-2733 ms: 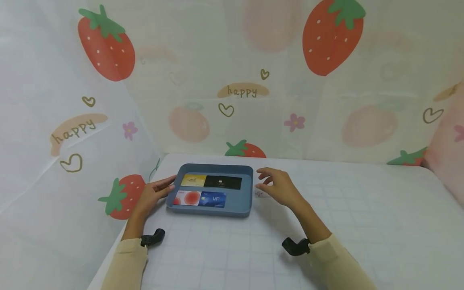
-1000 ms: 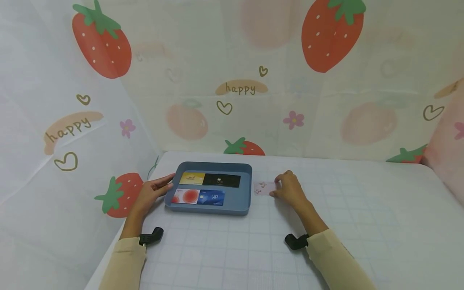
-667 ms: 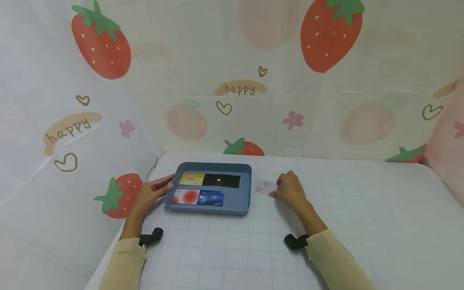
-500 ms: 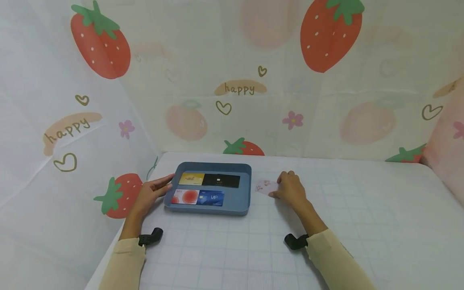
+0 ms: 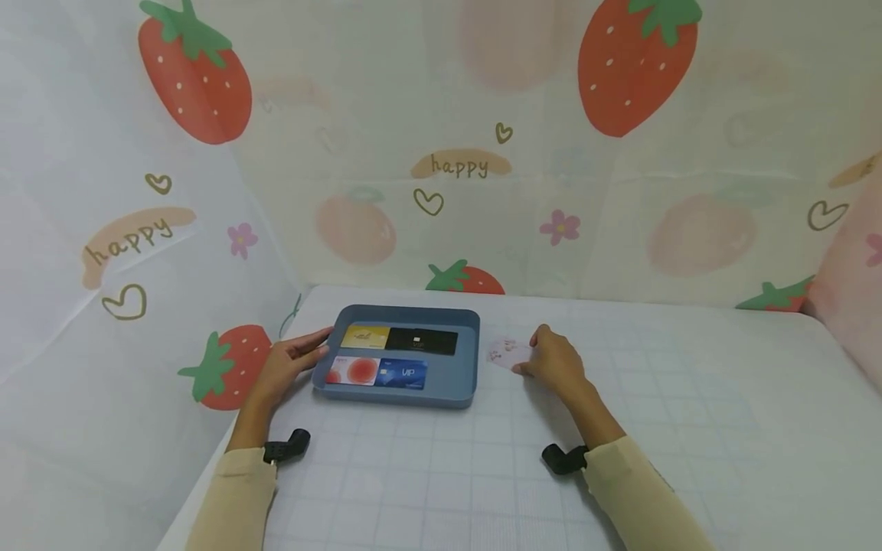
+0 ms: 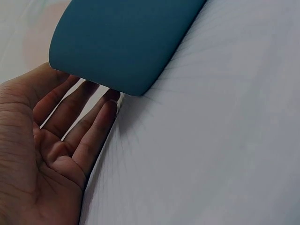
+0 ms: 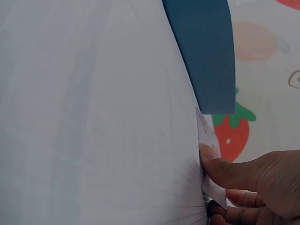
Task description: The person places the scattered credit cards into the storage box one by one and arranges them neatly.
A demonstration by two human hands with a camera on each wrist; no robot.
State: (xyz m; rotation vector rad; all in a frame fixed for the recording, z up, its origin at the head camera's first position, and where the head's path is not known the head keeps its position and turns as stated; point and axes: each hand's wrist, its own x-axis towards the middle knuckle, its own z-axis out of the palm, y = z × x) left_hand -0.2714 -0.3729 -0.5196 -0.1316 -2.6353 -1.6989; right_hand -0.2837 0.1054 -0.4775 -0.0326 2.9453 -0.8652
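Observation:
My right hand (image 5: 556, 363) pinches a pale card with pinkish-red floral print (image 5: 506, 353), just right of a blue-grey tray (image 5: 451, 376). The right wrist view shows the thumb on the near face of this card (image 7: 206, 129), which stands tilted up from the table. At the tray's left end, my left hand (image 5: 285, 371) rests with extended fingers against the wall. Inside the tray lie a yellow card (image 5: 365, 337) and a black card (image 5: 422, 341) in the back row. In front of them are a white card with red circles (image 5: 353, 371) and a blue VIP card (image 5: 403, 374).
A white table with a faint grid (image 5: 427, 474) spreads around the tray. Behind it hangs a strawberry-printed curtain (image 5: 468, 229), which also closes off the left side. The tray's right part, beside the blue card, shows bare floor.
My right hand has come down onto the floral card, taken hold of it and tipped it a little off the table. The left hand has stayed at the tray's left end.

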